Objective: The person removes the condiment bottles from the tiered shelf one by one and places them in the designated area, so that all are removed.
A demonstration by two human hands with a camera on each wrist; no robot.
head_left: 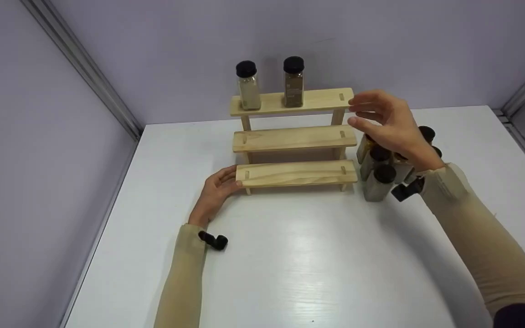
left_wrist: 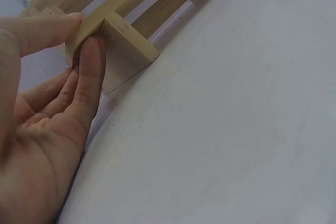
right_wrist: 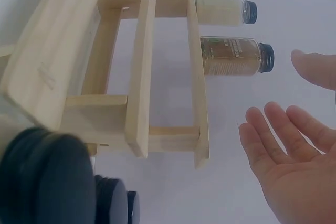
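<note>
A three-tier wooden shelf rack (head_left: 295,173) stands against the back wall. On its top tier are two black-capped glass spice jars: a pale one (head_left: 249,93) at the left and a brown one (head_left: 294,86) near the middle. My left hand (head_left: 217,193) pinches the left end of the lowest tier between thumb and fingers, as the left wrist view shows closely. My right hand (head_left: 392,120) is raised by the right end of the top tier, fingers extended and thumb apart. Nothing lies in its grasp in the right wrist view.
Several more black-capped jars, one in front with pale contents (head_left: 379,184), stand clustered right of the rack, partly hidden under my right hand and wrist. The white table (head_left: 280,255) meets the wall behind the rack. Metal framing (head_left: 94,75) edges the left wall.
</note>
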